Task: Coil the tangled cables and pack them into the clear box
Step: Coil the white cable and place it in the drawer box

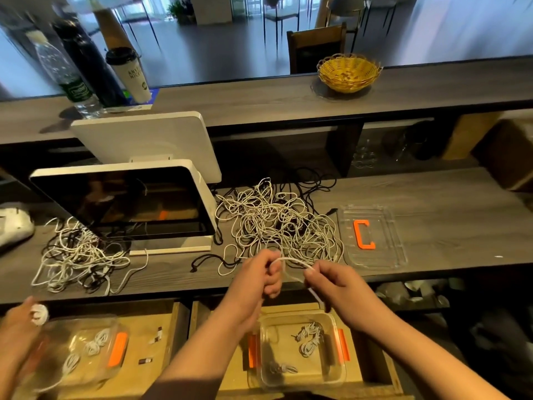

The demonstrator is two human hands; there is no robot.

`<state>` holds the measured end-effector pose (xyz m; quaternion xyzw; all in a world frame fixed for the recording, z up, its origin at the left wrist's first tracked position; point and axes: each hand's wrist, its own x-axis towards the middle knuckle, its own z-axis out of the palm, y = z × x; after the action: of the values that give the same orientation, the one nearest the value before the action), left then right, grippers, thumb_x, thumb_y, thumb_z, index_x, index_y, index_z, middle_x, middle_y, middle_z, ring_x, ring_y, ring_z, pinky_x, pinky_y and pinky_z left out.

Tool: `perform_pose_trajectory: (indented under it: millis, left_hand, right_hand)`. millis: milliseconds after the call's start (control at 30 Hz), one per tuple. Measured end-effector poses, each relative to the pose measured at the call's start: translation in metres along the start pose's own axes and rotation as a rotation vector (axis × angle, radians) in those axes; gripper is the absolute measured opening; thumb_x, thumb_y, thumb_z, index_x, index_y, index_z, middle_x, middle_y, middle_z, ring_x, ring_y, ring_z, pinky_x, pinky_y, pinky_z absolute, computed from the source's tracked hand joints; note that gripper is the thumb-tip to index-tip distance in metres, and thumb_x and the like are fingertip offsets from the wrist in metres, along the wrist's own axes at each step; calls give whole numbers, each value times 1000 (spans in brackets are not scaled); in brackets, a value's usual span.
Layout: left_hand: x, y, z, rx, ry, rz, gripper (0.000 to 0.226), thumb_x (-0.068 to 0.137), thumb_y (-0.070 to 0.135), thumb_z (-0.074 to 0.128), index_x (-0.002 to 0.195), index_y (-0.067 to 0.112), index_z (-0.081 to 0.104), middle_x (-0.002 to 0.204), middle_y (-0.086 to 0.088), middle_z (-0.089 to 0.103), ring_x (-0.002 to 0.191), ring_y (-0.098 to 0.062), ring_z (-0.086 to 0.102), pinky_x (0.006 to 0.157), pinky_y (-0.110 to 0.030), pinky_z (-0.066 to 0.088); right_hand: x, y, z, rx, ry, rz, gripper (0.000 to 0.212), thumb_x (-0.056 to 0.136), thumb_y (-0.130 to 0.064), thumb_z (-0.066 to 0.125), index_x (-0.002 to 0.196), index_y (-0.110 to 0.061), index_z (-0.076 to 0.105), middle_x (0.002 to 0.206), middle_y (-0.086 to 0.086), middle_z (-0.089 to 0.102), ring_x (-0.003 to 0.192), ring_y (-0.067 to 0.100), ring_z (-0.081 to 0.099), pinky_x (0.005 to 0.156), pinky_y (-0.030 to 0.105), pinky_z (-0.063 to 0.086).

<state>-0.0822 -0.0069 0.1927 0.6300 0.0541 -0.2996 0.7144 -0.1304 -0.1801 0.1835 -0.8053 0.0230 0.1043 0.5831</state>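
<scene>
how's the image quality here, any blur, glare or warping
Head view: strong wide-angle warping, so the counter edge bows; the other person's hand at lower left is motion-blurred; the background room is soft and washed out; the dark monitor screen carries reflections; both working hands, left and right, and the white cable are fairly sharp.

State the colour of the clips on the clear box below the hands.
Orange clips on the clear box, best seen in the head view.
</scene>
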Motion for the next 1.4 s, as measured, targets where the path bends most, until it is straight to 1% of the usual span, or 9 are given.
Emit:
perform_pose_trajectory:
  millis: [67,233,367,433,667,833,967,1133,1400]
  left_hand:
    - [-3,2,-1,-97,24,-4,47,102,30,42,55,23,40,49,4,26,50,-16,27,65,-35,32]
    - [-13,-1,8,-436,51,-7,36,88,34,54,56,22,44,46,6,26,51,-15,30,70,-36,33]
    - [-22,-2,7,-655,80,-31,27,92,31,55,69,18,47,52,6,27,44,-8,26,39,-20,28]
    - [-26,0,6,-659,135,-37,25,91,32,56,73,17,46,58,4,32,47,-8,30,36,-18,28]
    - [-41,5,14,-739,162,-34,32,100,35,52,76,15,51,100,-18,72,98,-28,70,97,-43,51]
    - [-46,12,18,-614,137,-16,37,100,46,45,80,16,50,78,-6,69,68,-16,66,68,-31,52]
    - [-42,11,22,-535,135,2,35,103,46,40,90,14,44,62,1,52,45,-6,37,38,-17,26]
    - [-40,4,12,-400,116,31,48,104,48,33,125,13,60,59,5,46,44,-3,30,37,-16,22]
    - [-40,-3,-4,-166,77,51,54,102,58,29,129,24,63,57,7,35,47,-5,23,40,-18,18]
  right_hand:
    - [-8,1,-4,13,27,-7,31,101,-26,50,79,-13,67,63,-6,53,56,1,47,56,18,38]
    - [-21,2,6,45,33,33,34,100,-28,52,75,-11,67,57,-3,47,52,5,41,53,18,34]
    - [-24,1,12,34,49,90,35,100,-28,53,74,-8,65,54,-5,45,50,6,40,51,20,33]
    - [-28,4,12,49,45,145,36,100,-30,53,73,-11,66,57,2,46,52,12,40,52,25,34]
    - [-52,0,28,70,-21,187,35,100,-34,52,72,-17,66,56,-3,46,47,6,39,49,21,32]
    - [-67,-9,43,101,-27,210,36,101,-31,52,69,-19,63,50,-9,46,45,1,40,49,17,32]
    - [-71,-14,54,82,-44,228,35,101,-31,51,71,-17,63,47,-10,43,43,1,38,46,14,30]
    - [-74,-15,62,88,-48,262,34,100,-34,53,72,-20,67,54,-8,46,49,4,39,48,19,32]
    - [-76,-29,70,18,-103,137,20,96,-35,57,82,-28,69,66,-9,56,65,6,49,66,32,44]
